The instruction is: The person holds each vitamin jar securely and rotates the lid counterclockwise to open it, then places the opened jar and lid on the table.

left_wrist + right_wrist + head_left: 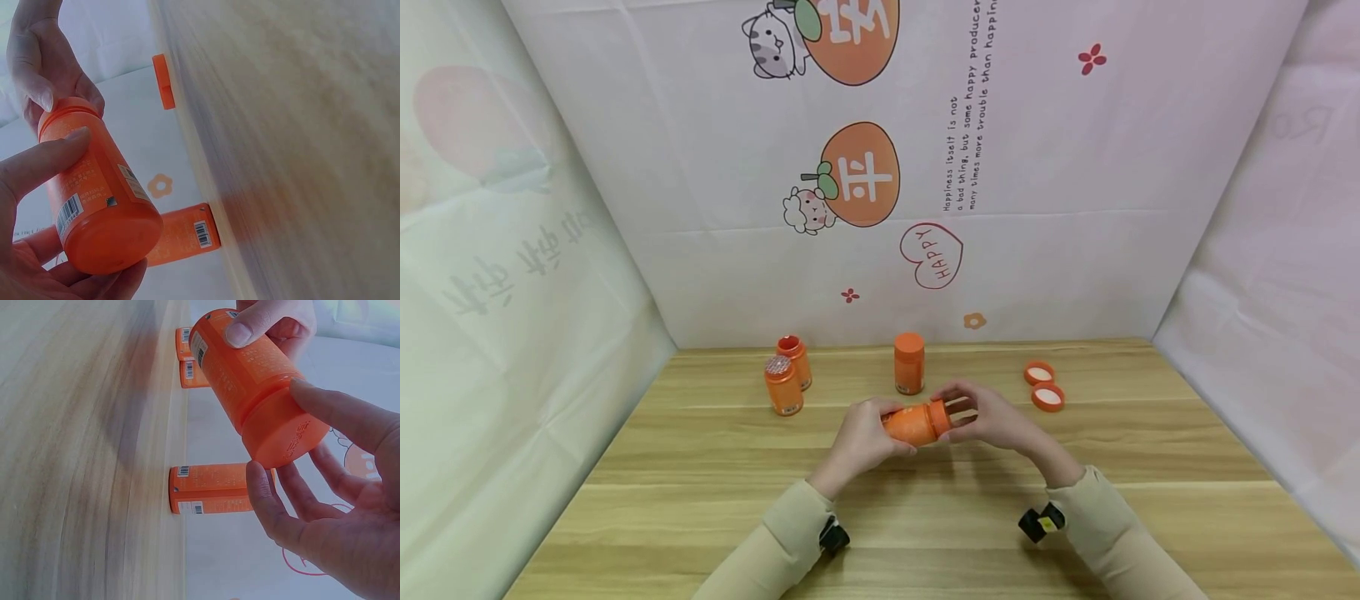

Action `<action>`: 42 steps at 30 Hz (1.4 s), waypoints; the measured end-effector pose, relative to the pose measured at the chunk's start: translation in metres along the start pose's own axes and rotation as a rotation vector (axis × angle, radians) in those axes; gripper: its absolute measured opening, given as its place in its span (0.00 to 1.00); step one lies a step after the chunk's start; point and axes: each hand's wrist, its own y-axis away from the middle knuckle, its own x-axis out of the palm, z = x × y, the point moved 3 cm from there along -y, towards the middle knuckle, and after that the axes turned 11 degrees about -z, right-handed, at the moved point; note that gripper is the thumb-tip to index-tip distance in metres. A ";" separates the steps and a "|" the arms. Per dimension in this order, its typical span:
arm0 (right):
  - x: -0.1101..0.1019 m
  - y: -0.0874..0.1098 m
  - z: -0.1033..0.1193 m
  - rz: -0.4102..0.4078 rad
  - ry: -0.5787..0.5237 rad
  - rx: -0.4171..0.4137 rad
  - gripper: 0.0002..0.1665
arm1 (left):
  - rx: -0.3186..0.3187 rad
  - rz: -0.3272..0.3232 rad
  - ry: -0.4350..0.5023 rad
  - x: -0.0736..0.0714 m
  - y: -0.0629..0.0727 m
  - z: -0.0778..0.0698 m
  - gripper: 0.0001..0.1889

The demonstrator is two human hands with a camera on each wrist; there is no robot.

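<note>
An orange plastic bottle (pixel 912 425) with a ridged orange cap (pixel 939 418) is held tilted above the table, its cap end toward the right. My left hand (pixel 867 437) grips the bottle's body, thumb along the label in the left wrist view. With spread, bent fingers my right hand (pixel 988 417) holds the cap by its edge. The right wrist view shows the thumb (pixel 344 412) on one side of the cap and fingertips on the other. Raised lettering marks the cap's flat top (pixel 297 437).
Behind the hands stands another capped orange bottle (pixel 909 364). Two uncapped bottles are at the back left, one with a silvery top (pixel 783 387), the other with an open mouth (pixel 793 360). Two orange caps (pixel 1048 397) lie white-side up at the right. A printed white sheet (pixel 737 275) backs the table.
</note>
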 end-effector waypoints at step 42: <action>0.002 0.001 0.003 0.054 0.118 0.300 0.31 | 0.023 0.004 -0.020 0.002 0.002 -0.001 0.29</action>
